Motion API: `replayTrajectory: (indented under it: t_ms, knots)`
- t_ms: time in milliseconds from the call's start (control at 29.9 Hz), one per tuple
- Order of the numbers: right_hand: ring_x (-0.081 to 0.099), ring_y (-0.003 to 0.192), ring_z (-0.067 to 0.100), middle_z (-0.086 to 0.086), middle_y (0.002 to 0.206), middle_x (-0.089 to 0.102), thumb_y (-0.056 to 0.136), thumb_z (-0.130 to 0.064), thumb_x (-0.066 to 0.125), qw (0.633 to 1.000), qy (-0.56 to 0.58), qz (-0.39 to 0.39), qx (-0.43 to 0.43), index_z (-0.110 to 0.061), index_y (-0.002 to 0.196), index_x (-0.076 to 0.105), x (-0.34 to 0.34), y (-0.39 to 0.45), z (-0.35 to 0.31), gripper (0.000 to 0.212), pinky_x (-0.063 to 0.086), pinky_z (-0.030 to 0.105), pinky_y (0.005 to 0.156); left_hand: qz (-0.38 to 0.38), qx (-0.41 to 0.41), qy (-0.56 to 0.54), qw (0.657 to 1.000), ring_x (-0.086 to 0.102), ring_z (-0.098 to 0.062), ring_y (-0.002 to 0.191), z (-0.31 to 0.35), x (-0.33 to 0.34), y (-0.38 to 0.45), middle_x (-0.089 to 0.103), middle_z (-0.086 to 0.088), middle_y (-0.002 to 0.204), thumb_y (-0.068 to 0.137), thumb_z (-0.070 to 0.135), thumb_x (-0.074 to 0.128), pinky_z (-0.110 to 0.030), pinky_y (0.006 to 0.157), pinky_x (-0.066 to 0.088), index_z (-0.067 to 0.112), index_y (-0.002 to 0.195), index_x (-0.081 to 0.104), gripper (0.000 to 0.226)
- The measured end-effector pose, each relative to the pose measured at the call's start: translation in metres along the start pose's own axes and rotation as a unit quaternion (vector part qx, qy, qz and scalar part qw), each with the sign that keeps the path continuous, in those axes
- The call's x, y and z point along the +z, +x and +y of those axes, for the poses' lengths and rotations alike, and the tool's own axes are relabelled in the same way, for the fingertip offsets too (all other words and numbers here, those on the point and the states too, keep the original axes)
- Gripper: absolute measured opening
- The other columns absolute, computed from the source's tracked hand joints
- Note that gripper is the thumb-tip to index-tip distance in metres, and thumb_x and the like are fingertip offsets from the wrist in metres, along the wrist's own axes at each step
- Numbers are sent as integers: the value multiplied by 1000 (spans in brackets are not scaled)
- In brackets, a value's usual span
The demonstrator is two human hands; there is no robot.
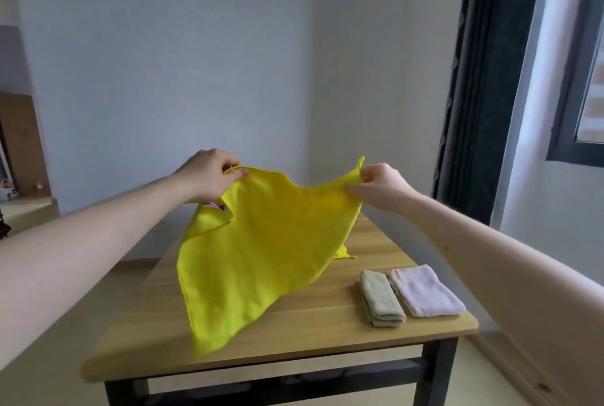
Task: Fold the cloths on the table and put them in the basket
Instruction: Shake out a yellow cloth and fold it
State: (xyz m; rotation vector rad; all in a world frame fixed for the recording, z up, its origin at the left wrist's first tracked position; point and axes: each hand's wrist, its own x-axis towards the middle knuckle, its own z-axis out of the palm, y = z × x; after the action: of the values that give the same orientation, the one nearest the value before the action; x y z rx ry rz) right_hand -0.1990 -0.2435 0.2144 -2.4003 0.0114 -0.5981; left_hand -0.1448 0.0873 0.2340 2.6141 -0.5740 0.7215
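Head view: we are observing the left hand (212,173) pinching one upper corner of a yellow cloth (261,252), fingers curled round the hem. The right hand (379,185) is pinching the opposite upper corner, with a small tip of fabric standing up above the fingers. The cloth is hanging spread between both hands, held above the wooden bench (327,324), its lower corner drooping toward the bench's near edge and appearing blurred. A folded green cloth (380,297) and a folded pink cloth (426,291) are lying side by side on the bench's right near part, touching or just beside each other. We are noting a dark curtain (483,79) and a window frame (575,111) at right. We are finding no legible brand, label or writing on the cloths.
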Motion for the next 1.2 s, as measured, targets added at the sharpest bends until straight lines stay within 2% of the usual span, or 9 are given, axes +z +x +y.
replayTrajectory:
  t_ms: [67, 134, 267, 468, 535, 702, 903, 1003, 1204]
  knots:
    - [64, 82, 17, 0, 92, 69, 81, -29, 75, 998, -35, -52, -1, -23, 94, 75, -1, -4, 4, 14, 46, 25, 66, -86, 15, -40, 995, 62, -24, 68, 7, -2, -4, 65, -6, 71, 100, 39, 60, -38, 62, 50, 9, 82, 69, 36]
    - [67, 74, 12, -3, 89, 71, 82, -31, 77, 993, -71, -93, -12, -30, 95, 76, 2, -6, 8, 13, 48, 20, 62, -142, 20, -68, 987, 70, -21, 69, 10, -3, -7, 73, -5, 77, 99, 37, 62, -36, 59, 59, 15, 86, 75, 29]
    - [68, 56, 6, -2, 65, 74, 89, -35, 73, 993, -62, -103, -6, -26, 95, 74, 9, -6, 16, 11, 53, 19, 56, -175, 34, -28, 984, 71, -19, 70, 4, -2, -4, 72, 1, 76, 95, 45, 67, -34, 61, 57, 27, 80, 74, 24]
    - [74, 60, 13, 4, 68, 76, 96, -29, 65, 998, -5, -52, 22, -21, 96, 72, 6, 5, 21, 11, 56, 21, 64, -201, 16, 118, 972, 65, -19, 74, -27, 5, 2, 66, 8, 74, 90, 38, 74, -28, 63, 48, 33, 72, 67, 20]
    - [75, 63, 16, 6, 72, 77, 96, -24, 65, 999, 25, -7, 26, -18, 94, 72, 6, 13, 19, 10, 57, 20, 60, -164, -1, 158, 974, 61, -19, 81, -37, 6, 6, 64, 9, 79, 90, 39, 72, -28, 68, 45, 36, 70, 61, 23]
    - [76, 77, 23, 4, 89, 75, 96, -19, 63, 994, 62, 89, -16, -20, 88, 72, 3, 30, 15, 12, 62, 43, 82, 17, -43, 113, 992, 62, -27, 94, -43, -4, 15, 71, 2, 102, 95, 40, 63, -36, 78, 53, 35, 96, 73, 11]
    - [72, 89, 24, 1, 94, 74, 96, -21, 61, 994, 42, 97, -33, -23, 92, 73, -6, 24, 18, 13, 59, 39, 85, 78, -47, 68, 994, 63, -23, 94, -44, -19, 13, 71, 6, 98, 90, 47, 70, -34, 77, 51, 34, 94, 76, 14]
    - [72, 85, 19, -2, 91, 75, 96, -23, 63, 998, 0, 41, -44, -25, 88, 72, -5, 4, 30, 12, 56, 31, 78, 35, -42, 44, 998, 65, -18, 88, -48, -18, -6, 72, 10, 88, 85, 52, 75, -35, 77, 54, 34, 81, 75, 19]
    - [75, 76, 18, -5, 80, 77, 94, -27, 67, 990, -41, -132, -22, -26, 83, 73, 10, -48, 73, 13, 63, 41, 77, -192, 17, 7, 981, 65, -6, 73, -57, 14, -79, 71, 15, 71, 84, 44, 79, -25, 68, 51, 33, 74, 77, 14]
